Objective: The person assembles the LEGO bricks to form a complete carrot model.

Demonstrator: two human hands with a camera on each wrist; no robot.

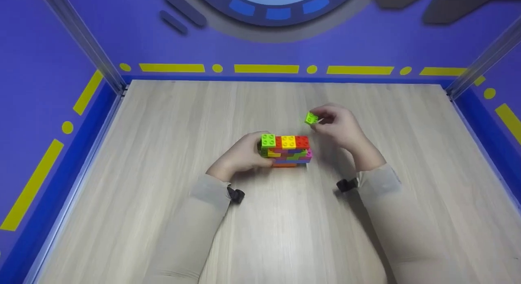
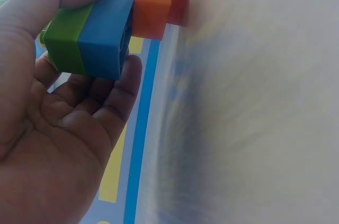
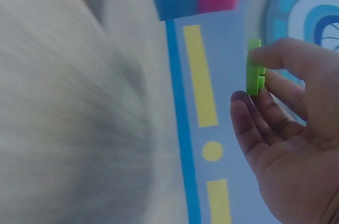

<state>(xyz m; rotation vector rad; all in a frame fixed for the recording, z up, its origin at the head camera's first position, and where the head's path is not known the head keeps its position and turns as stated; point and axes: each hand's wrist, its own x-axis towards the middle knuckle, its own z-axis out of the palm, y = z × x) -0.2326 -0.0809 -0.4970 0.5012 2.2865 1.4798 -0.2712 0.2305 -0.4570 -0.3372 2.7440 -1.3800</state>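
Note:
A block wall built of several layers of coloured toy bricks (image 1: 288, 142) stands near the middle of the table, with green, red and yellow bricks along its top. My left hand (image 1: 245, 153) grips its left end, thumb on the near side. In the left wrist view that thumb presses by a blue brick (image 2: 103, 38) and a green brick (image 2: 66, 44), the other fingers behind. To the right of the wall and farther back, my right hand (image 1: 340, 125) pinches a small lime-green brick (image 1: 311, 118) between thumb and fingers, apart from the wall. The right wrist view shows that brick edge-on.
The pale wood-grain table (image 1: 276, 235) is enclosed by blue panels (image 1: 268, 52) with yellow markings at the back and both sides. Metal posts (image 1: 87, 36) stand at the back corners. A black strap piece (image 1: 346, 185) sits at the right cuff, another (image 1: 236, 195) at the left.

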